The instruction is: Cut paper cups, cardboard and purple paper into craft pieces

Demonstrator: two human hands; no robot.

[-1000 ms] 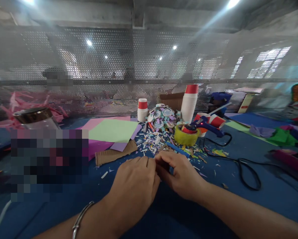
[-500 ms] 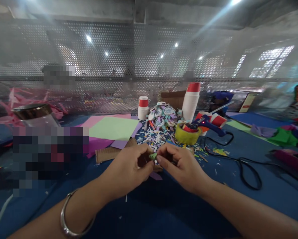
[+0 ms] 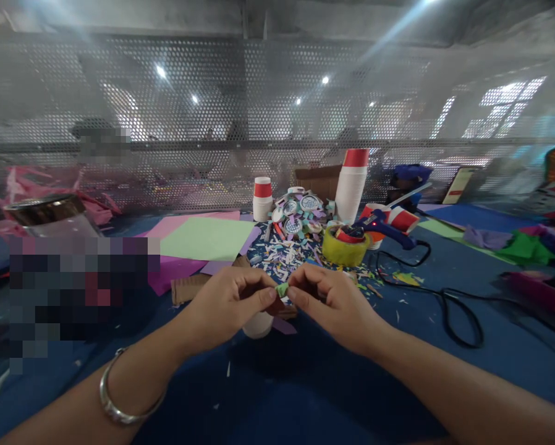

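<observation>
Landmark: the yellow tape roll (image 3: 345, 253). Its ring holds a red and dark item (image 3: 351, 233), only the upper part of which shows. Directly behind it stands a tall stack of nested cups (image 3: 351, 194), white below, red at the top. Behind and left of it is a shorter cup stack (image 3: 262, 201). Red-and-white cups (image 3: 403, 220) lie tilted behind and right of it, partly covered by a blue glue gun (image 3: 393, 233).

In front and left of the roll, the left hand (image 3: 228, 303) and right hand (image 3: 345, 303) meet above the surface (image 3: 398, 383); the fingers of both pinch a small green piece (image 3: 282, 289), mostly covered by the fingertips. Below the left hand shows the lower part of a white cup (image 3: 258, 326), its upper part hidden.

Far left of the roll, a jar (image 3: 64, 224) with a metallic lid is masked by pixel blocks below; its contents cannot be read. The surface is blue, strewn with paper scraps (image 3: 284, 253) left of the roll. Beyond runs a perforated metal screen (image 3: 203, 117); the shapes behind it appear to be people, though the view is poor.
</observation>
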